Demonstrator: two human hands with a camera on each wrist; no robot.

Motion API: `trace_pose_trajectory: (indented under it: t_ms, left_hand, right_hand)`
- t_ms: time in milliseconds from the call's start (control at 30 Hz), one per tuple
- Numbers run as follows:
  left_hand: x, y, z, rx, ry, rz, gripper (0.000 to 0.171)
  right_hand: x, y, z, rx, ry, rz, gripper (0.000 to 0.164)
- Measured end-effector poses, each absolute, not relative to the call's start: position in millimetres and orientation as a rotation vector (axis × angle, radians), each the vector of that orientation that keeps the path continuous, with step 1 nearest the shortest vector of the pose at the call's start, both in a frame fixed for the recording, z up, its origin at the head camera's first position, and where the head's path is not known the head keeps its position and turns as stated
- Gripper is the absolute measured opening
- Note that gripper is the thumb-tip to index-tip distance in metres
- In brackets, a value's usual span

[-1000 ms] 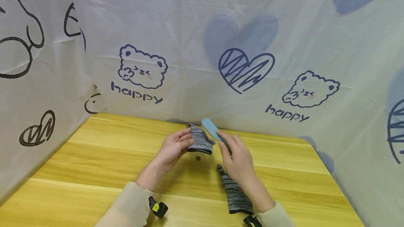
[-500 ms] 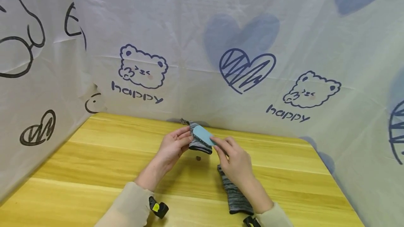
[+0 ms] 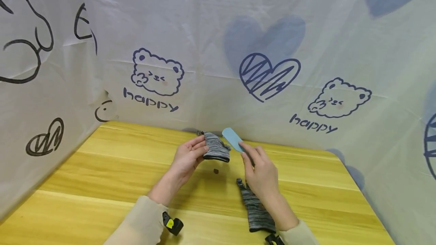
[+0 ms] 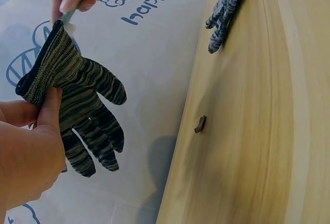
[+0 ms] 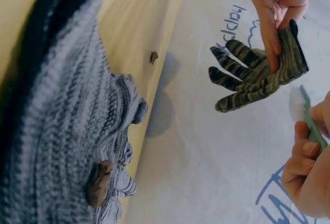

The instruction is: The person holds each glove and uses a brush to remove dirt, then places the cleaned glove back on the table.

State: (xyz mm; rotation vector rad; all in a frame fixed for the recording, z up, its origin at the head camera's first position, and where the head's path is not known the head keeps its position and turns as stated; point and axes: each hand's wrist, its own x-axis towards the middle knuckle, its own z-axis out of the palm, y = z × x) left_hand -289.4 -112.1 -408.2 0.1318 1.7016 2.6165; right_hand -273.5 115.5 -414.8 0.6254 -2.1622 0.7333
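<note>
My left hand point(image 3: 185, 158) pinches the cuff part of a grey-and-black striped knit glove point(image 3: 215, 147), holding it above the table. In the left wrist view the raised glove point(image 4: 85, 95) hangs with its fingers spread and dark-edged cuff uppermost. A light-blue brush point(image 3: 232, 138) is in my right hand point(image 3: 263, 171), just right of the glove. Its white bristles point(image 5: 297, 103) face the glove in the right wrist view. A matching glove point(image 3: 258, 211) lies on the table, partly under my right forearm, with a brown clump point(image 5: 99, 184) on it.
A small dark brown bit point(image 3: 216, 171) lies on the yellow wood-grain table point(image 3: 112, 169) below the held glove. A printed white cloth point(image 3: 204, 29) hangs behind the table's far edge and along its left side. Each wrist carries a black camera mount point(image 3: 173, 224).
Half a second ago the brush lay across the held glove; it has since moved right, off the glove. The left hand keeps its hold, and the glove's cuff has risen slightly.
</note>
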Motion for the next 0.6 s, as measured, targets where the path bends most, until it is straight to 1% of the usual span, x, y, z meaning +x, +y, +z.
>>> trace_pose_trajectory:
  t_ms: [300,600]
  left_hand:
    - [-288.7,-110.8,-407.2,0.106,1.693,2.625,0.055]
    - [-288.2,-111.6,-407.6,0.128,1.701,2.598,0.058]
  right_hand:
    - [-267.1,112.0,-412.9,0.915,-2.209,0.811,0.033]
    - [-271.3,113.2,-416.6,0.839,-2.181,0.747,0.032]
